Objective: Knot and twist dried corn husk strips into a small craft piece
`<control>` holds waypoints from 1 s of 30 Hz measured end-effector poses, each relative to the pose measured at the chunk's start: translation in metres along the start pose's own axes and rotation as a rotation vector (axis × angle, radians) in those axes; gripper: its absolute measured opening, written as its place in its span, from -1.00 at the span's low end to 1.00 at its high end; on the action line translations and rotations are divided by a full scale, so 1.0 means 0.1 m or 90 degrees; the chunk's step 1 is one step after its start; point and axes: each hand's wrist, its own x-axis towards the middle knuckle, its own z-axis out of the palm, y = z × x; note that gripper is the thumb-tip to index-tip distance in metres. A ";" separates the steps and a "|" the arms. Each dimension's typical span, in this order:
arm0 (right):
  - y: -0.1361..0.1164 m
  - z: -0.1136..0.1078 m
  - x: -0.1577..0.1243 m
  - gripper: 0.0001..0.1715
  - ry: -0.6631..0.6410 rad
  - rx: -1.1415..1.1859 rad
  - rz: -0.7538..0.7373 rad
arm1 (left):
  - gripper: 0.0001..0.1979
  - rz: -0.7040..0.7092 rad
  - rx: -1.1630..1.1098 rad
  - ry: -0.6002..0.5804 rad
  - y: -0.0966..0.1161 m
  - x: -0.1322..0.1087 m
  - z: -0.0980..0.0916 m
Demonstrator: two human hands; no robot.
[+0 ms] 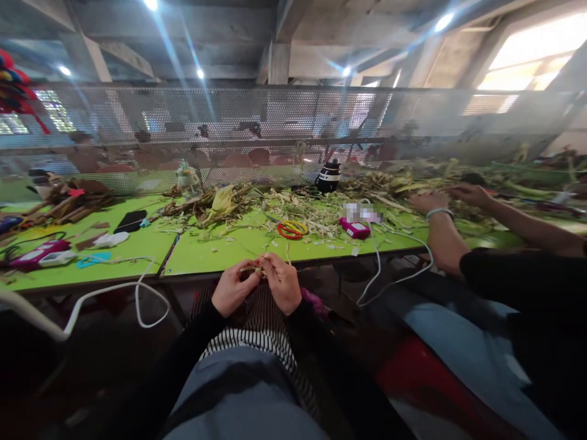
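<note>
Just off the table's front edge, above my lap, my left hand (236, 286) and my right hand (281, 284) meet with fingertips pinched. Between them runs a thin pale strip (250, 267) that looks like dried corn husk; both hands grip it. A loose strand (288, 252) rises by my right fingers. Beyond my hands on the green table (220, 250) lie scissors with red and yellow handles (292, 230). Husk scraps (298, 208) spread behind them, with a yellowish husk leaf (222, 203) on the heap to the left.
A black container (328, 176) stands near the perforated screen (220, 122). A magenta device (354, 228) with a white cord (376, 256) sits to the right. At left lie a black phone-like slab (131, 221) and another magenta device (43, 253). Beside me, a co-worker's hands (431, 201) reach among husks.
</note>
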 end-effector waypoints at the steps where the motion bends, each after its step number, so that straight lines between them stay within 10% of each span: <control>1: 0.03 0.01 0.01 -0.70 -0.014 0.009 0.015 | -0.74 -0.028 -0.052 -0.004 -0.03 0.00 -0.01; 5: 0.08 0.00 0.04 -0.67 -0.073 0.069 0.054 | -0.62 -0.104 -0.213 0.002 -0.05 0.01 -0.04; 12: 0.02 0.00 -0.03 -0.72 -0.003 0.069 0.026 | -0.65 -0.017 -0.098 0.024 0.00 0.04 0.02; 21: 0.21 0.07 0.33 -0.75 0.043 0.110 0.029 | -0.62 -0.112 -0.271 0.002 -0.02 0.50 0.01; 30: 0.15 -0.06 0.30 -0.69 -0.040 0.128 0.098 | -0.64 -0.079 -0.138 -0.019 0.00 0.38 -0.05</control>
